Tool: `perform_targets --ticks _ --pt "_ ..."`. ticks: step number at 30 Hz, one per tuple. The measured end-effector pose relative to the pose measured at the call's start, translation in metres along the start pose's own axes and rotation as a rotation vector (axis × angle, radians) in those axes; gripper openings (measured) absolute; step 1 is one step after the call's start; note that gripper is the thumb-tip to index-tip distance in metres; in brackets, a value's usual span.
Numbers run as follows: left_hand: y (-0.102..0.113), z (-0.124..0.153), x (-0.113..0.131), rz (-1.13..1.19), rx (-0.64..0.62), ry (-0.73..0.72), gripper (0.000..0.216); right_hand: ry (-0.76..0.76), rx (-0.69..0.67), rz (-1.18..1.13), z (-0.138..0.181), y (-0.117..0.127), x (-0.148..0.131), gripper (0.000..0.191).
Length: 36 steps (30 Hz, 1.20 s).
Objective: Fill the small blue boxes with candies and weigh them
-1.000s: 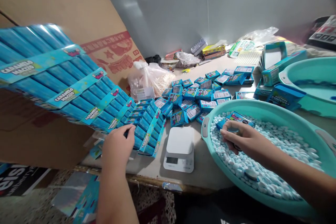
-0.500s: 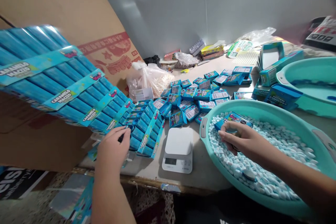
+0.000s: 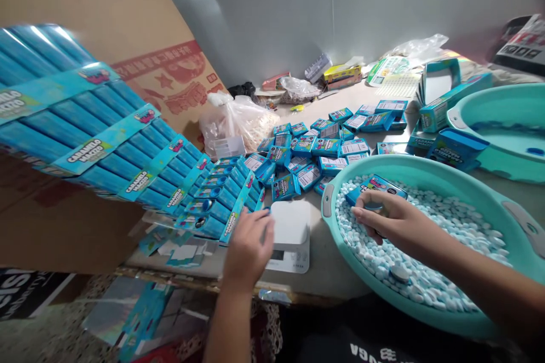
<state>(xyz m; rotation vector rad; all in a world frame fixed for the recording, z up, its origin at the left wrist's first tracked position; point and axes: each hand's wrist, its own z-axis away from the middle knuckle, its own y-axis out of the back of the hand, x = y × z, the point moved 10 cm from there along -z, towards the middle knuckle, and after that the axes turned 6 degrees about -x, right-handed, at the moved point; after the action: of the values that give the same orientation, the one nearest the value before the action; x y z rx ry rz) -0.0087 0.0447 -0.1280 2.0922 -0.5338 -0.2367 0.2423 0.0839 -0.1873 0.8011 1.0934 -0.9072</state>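
Observation:
My left hand (image 3: 251, 244) is at the near left edge of the white digital scale (image 3: 290, 224), fingers bent together. A bit of blue shows at its fingertips, too small to name. Left of it stand blue candy display boxes (image 3: 202, 195), two of their round openings filled with dark discs. Over the turquoise basin (image 3: 340, 238), my right hand (image 3: 385, 215) has its fingers curled closed; what they hold is mostly hidden. Behind its fingers a blue packet (image 3: 383, 184) lies on the white and pale-blue candies (image 3: 451, 238). A small round lid-like piece (image 3: 400, 273) also rests on them.
Several blue packets (image 3: 326, 146) are heaped behind the scale. A tall leaning stack of blue display boxes (image 3: 106, 125) rises at the left before a large carton (image 3: 170, 22). A second turquoise basin (image 3: 502, 108) stands at the right. The table edge (image 3: 298, 298) is close in front.
My left hand has left the display boxes and moved right to the scale. Two dark discs now show where it was. My right hand stays over the basin; the view has shifted slightly.

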Motion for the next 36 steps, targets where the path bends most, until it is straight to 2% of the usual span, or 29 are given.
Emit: perform_targets --ticks 3,5,6,8,10,12,13,14,15,17,20,22,25,30,33,36 --pt "-0.070 0.011 0.015 0.137 -0.220 0.027 0.014 0.005 0.004 0.006 0.001 -0.001 0.000 0.041" --pt "-0.094 0.018 0.018 0.145 -0.313 0.078 0.014 0.009 0.000 0.000 0.001 -0.002 0.000 0.041" --pt "-0.097 0.019 0.018 0.126 -0.329 0.096 0.014 0.010 -0.005 -0.002 0.001 -0.002 0.000 0.041" --pt "-0.087 0.018 0.017 0.075 -0.326 0.108 0.015 0.014 -0.010 0.005 0.001 -0.002 -0.001 0.040" --pt "-0.060 0.013 0.008 0.033 -0.288 0.112 0.016 0.020 -0.003 0.028 0.001 -0.001 -0.003 0.039" --pt "-0.016 0.005 -0.014 -0.053 -0.149 0.158 0.010 0.025 0.003 0.054 0.002 0.001 -0.004 0.039" --pt "0.011 0.002 -0.029 -0.133 -0.037 0.193 0.007 0.028 0.003 0.064 0.003 0.001 -0.004 0.039" --pt "0.040 0.001 -0.043 -0.229 0.096 0.234 0.012 0.029 0.000 0.072 0.004 0.001 -0.004 0.039" --pt "0.061 0.000 -0.058 -0.312 0.169 0.275 0.023 0.030 -0.005 0.080 0.004 0.001 -0.004 0.039" --pt "0.078 -0.003 -0.087 -0.424 0.155 0.355 0.031 0.029 -0.010 0.092 0.004 0.000 -0.003 0.039" --pt "0.068 -0.003 -0.117 -0.468 -0.010 0.437 0.029 0.061 -0.018 0.108 0.003 -0.002 -0.004 0.041" --pt "0.059 -0.002 -0.121 -0.471 -0.049 0.455 0.032 0.097 -0.016 0.112 0.003 -0.002 -0.007 0.043" --pt "0.049 -0.004 -0.110 -0.532 -0.074 0.431 0.036 0.123 -0.003 0.103 0.004 0.001 -0.011 0.045" --pt "0.033 -0.011 -0.091 -0.703 -0.246 0.357 0.039 0.147 0.006 0.151 0.008 0.000 -0.017 0.046" --pt "0.033 -0.004 -0.094 -0.653 -0.224 0.395 0.033 0.143 0.017 0.175 0.008 -0.001 -0.017 0.044" --pt "0.037 0.011 -0.097 -0.514 -0.095 0.447 0.037 0.138 0.024 0.141 0.006 0.001 -0.014 0.039"
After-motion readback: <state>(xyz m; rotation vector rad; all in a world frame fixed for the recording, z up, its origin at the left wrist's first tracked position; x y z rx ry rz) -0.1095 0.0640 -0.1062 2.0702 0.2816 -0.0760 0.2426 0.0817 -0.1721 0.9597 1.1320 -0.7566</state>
